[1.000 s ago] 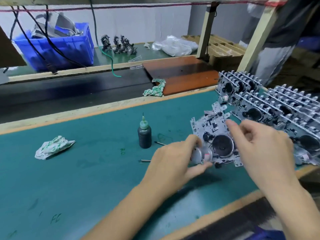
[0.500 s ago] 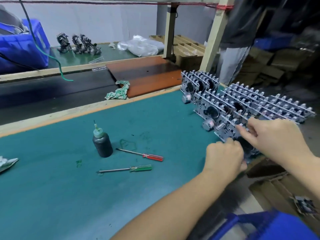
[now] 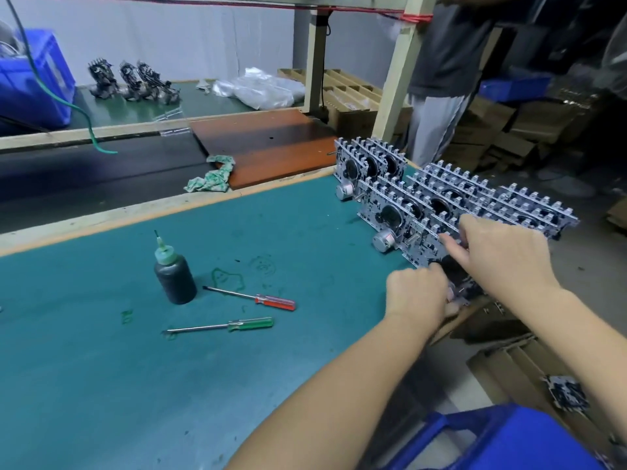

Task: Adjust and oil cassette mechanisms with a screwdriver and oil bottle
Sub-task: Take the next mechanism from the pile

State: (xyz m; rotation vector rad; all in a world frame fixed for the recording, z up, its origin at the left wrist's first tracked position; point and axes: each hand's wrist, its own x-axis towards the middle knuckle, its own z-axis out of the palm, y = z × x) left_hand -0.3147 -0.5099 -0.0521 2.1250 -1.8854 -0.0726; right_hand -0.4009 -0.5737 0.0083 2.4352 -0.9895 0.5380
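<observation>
A cassette mechanism (image 3: 437, 256) is held at the near right edge of the green bench mat (image 3: 101, 385), just beside the standing rows of mechanisms (image 3: 451, 198); the left hand (image 3: 419, 295) is curled round its lower corner, and the right hand (image 3: 502, 251) is closed over its upper edge, forefinger stretched along the plate. The unit is judged light and stiff but fragile, being thin sheet with small levers and a protruding motor; it is best taken by the plate edges, away from the flywheel. Further left, untouched on the mat, a green-handled screwdriver (image 3: 220, 325) and a red-handled screwdriver (image 3: 252, 297) are seen; just beyond them the oil bottle (image 3: 174, 271) stands upright.
</observation>
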